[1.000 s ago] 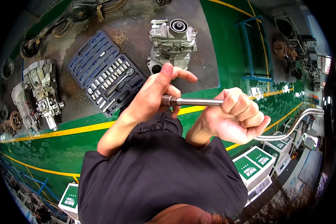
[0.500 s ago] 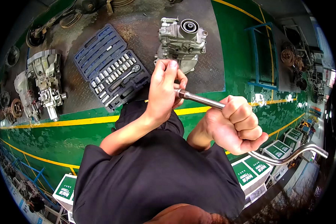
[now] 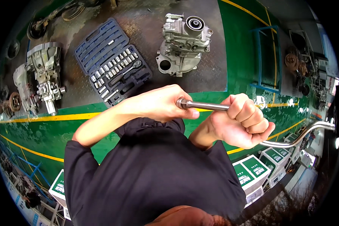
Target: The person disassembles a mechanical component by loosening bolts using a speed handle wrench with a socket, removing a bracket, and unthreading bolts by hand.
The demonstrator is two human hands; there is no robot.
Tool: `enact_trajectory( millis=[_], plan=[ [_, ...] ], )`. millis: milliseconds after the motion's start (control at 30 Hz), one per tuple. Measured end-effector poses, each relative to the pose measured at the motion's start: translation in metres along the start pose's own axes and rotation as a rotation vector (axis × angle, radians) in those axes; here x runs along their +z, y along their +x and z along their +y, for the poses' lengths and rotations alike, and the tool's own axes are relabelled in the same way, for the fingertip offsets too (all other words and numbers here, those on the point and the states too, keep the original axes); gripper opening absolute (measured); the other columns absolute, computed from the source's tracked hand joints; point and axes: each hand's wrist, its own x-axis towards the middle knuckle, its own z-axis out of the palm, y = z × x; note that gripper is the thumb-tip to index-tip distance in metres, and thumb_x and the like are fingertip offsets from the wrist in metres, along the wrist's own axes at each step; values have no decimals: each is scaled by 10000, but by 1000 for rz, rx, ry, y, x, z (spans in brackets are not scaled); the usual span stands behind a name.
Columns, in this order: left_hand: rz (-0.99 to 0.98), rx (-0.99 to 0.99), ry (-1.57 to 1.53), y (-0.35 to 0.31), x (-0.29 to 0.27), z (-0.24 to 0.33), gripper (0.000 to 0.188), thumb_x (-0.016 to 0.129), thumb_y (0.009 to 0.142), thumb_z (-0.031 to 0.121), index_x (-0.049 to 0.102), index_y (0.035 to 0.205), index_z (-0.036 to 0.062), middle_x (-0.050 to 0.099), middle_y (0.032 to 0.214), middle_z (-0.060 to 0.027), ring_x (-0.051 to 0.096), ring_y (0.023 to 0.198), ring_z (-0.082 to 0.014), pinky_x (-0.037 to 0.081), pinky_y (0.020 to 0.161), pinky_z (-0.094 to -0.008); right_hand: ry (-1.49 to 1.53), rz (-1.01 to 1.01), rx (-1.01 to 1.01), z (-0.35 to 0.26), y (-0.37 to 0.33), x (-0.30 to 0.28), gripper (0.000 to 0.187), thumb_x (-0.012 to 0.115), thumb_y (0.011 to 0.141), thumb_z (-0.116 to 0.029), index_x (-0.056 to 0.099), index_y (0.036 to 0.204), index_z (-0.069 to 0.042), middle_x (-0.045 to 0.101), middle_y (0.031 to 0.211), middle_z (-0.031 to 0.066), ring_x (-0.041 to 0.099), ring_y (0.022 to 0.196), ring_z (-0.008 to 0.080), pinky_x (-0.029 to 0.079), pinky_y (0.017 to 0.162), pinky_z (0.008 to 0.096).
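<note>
Currently, the right hand (image 3: 245,122) is clenched around a bent metal bar (image 3: 205,106), which runs from mid-frame to the right edge. At mid-frame, the left hand (image 3: 164,102) curls against the bar's socket end; I cannot tell whether it grips. 1 open tool case (image 3: 97,44) lies upper left.

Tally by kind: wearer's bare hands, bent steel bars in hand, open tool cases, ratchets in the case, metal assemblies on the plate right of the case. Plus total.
Bare hands: 2 (left hand, right hand)
Bent steel bar: 1
Open tool case: 1
Ratchet: 1
Metal assembly: 1
Total: 6
</note>
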Motion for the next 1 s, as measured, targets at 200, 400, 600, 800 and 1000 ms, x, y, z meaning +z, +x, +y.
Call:
enact_trajectory(
  millis=[200, 400, 600, 800, 1000],
  plan=[
    [226, 118, 283, 12, 7, -14, 307, 618, 743, 96, 456, 523, -45, 344, 464, -99, 346, 446, -121, 287, 445, -386, -12, -31, 32, 0, 4, -3, 518, 273, 1043, -343, 190, 562, -169, 191, 488, -49, 115, 380, 80, 118, 346, 234],
    [286, 165, 144, 10, 24, 1, 242, 598, 706, 65, 473, 537, -56, 318, 473, -101, 335, 462, -113, 298, 438, -376, 101, -82, 33, -7, 17, 6, 499, 371, 1003, -215, 193, 537, -197, 165, 479, -89, 118, 396, 53, 102, 392, 243],
    [308, 203, 174, 0, 27, 19, 203, 604, 701, 60, 530, 559, -64, 395, 472, -179, 371, 441, -137, 326, 439, -397, 157, -81, -18, -13, 23, 23, 506, 390, 997, -212, 206, 525, -207, 187, 475, -107, 123, 384, 33, 96, 385, 227],
    [201, 137, 224, -2, 26, 24, 200, 592, 700, 50, 515, 556, -66, 403, 481, -180, 377, 436, -158, 330, 441, -397, 150, -149, 41, -13, 28, 31, 526, 374, 1016, -259, 193, 525, -209, 192, 464, -102, 130, 369, 28, 118, 350, 217],
    [232, 163, 114, 9, 20, 19, 255, 639, 745, 72, 504, 572, -58, 414, 488, -108, 389, 491, -94, 338, 471, -358, 95, -61, -1, -8, 26, 15, 495, 381, 1002, -210, 195, 543, -197, 182, 490, -94, 112, 408, 58, 107, 395, 238]
  ],
)
